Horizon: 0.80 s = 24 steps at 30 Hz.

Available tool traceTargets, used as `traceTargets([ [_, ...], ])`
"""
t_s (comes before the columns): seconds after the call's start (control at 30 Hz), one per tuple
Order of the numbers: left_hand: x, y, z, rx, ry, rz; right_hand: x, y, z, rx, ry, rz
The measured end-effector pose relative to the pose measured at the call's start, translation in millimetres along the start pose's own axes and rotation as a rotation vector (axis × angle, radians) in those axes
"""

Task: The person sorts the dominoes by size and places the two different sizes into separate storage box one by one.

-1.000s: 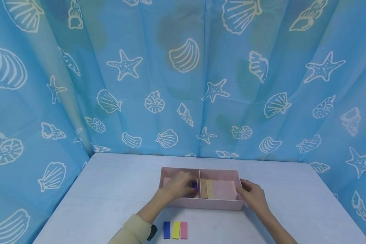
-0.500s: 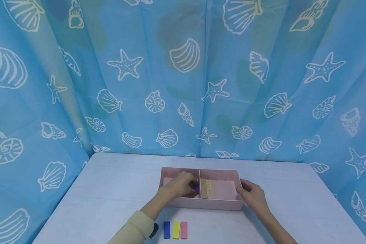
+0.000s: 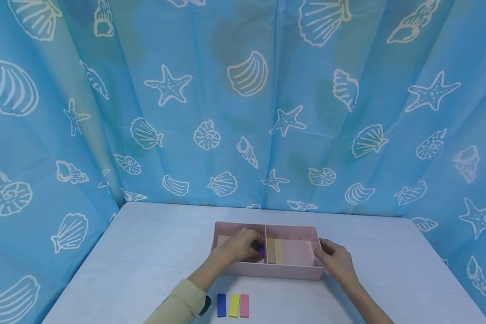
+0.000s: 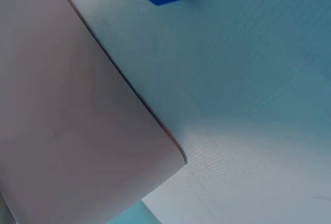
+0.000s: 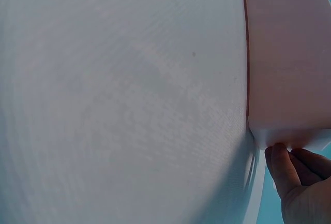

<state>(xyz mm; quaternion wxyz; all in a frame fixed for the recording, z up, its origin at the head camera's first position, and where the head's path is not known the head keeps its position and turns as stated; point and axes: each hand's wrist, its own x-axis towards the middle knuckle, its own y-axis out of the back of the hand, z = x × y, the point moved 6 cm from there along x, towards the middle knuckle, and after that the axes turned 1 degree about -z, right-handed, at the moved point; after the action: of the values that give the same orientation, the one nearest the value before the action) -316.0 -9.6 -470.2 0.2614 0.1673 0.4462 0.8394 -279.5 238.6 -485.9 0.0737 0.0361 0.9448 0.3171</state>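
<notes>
A pink two-compartment box [image 3: 273, 271] sits on the white-covered table. My left hand [image 3: 239, 245] reaches into its left compartment, fingers curled round a small purple block [image 3: 261, 252] beside the divider; the fingers hide most of that block. The right hand [image 3: 337, 260] grips the box's right end wall, thumb over the rim. In the right wrist view those fingers [image 5: 284, 167] press against the end wall. Inside the right compartment, a tan block [image 3: 271, 250] and a cream block [image 3: 279, 251] lie side by side against the divider. The left wrist view does not show the left hand.
In front of the box lie a blue block [image 3: 221, 305], a yellow block [image 3: 234, 305] and a pink block [image 3: 245, 305] in a row. A blue shell-patterned curtain [image 3: 243, 112] surrounds the table's back and sides.
The left hand has shifted slightly within the left compartment, its fingers closing round the purple block. The right hand and the box stay in place.
</notes>
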Motion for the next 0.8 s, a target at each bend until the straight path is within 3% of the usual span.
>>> traceTargets([
  [0.4, -4.0, 2.4, 3.8, 0.001, 0.019, -0.035, 1.7, -0.2, 1.8, -0.012, 0.011, 0.001],
  [0.8, -12.4, 17.1, 9.2, 0.022, 0.035, -0.026, 1.2, 0.2, 1.0, -0.029, 0.017, -0.004],
])
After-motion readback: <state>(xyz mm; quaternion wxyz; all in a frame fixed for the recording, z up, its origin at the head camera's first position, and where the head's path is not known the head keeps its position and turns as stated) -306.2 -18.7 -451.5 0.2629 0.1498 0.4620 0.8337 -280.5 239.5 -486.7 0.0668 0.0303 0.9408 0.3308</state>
